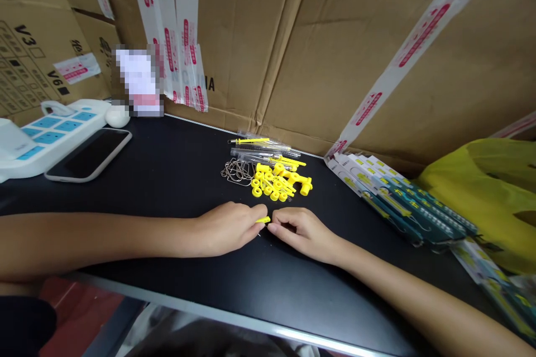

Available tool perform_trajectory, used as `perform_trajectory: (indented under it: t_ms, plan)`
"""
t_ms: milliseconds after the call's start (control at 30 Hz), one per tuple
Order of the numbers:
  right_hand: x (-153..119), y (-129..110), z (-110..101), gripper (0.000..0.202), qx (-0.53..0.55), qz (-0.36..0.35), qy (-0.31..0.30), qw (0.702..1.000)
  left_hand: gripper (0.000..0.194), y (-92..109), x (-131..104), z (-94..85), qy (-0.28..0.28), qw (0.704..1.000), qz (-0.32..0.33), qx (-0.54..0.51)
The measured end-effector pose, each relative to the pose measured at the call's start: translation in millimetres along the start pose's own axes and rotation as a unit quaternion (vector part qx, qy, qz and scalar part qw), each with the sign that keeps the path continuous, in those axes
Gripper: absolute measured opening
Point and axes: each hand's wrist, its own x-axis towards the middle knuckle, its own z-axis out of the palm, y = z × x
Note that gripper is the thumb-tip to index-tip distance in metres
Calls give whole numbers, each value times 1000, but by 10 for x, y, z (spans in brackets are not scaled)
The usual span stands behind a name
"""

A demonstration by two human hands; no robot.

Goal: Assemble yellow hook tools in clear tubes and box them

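Observation:
Between the thumb and forefinger of my left hand point(230, 228) is a small yellow plastic piece point(263, 220), its tip pointing right. My right hand point(307, 233) is closed in a pinch just beside that tip; whatever its fingers hold, if anything, is too small to make out. A thin metal bit point(259, 234) shows below the left fingertips. Just beyond both hands lies a pile of yellow plastic parts point(274, 183), many of them ring-shaped. Bent metal wire hooks point(238, 172) lie tangled left of the pile, and clear tubes point(263, 153) with yellow pieces lie behind it.
Packaged goods on printed cards point(402, 195) are stacked at the right, beside a yellow bag point(481, 189). A phone point(90, 155) and a white power strip point(58, 131) sit at the left. Cardboard boxes point(251, 28) stand along the back of the black table point(176, 150).

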Motion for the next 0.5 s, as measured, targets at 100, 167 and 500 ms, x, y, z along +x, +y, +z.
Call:
perform_trajectory:
  t_ms: [100, 167, 500]
  plan:
    - [-4, 10, -12, 27, 17, -3, -6, 1000, 14, -9, -2, 9, 8, 1000, -1, -8]
    - [-10, 28, -16, 26, 43, -5, 0, 999, 15, -11, -2, 4, 9, 1000, -3, -13]
    - [-22, 100, 38, 22, 49, -48, 45, 997, 15, -6, 16, -44, -18, 999, -6, -30]
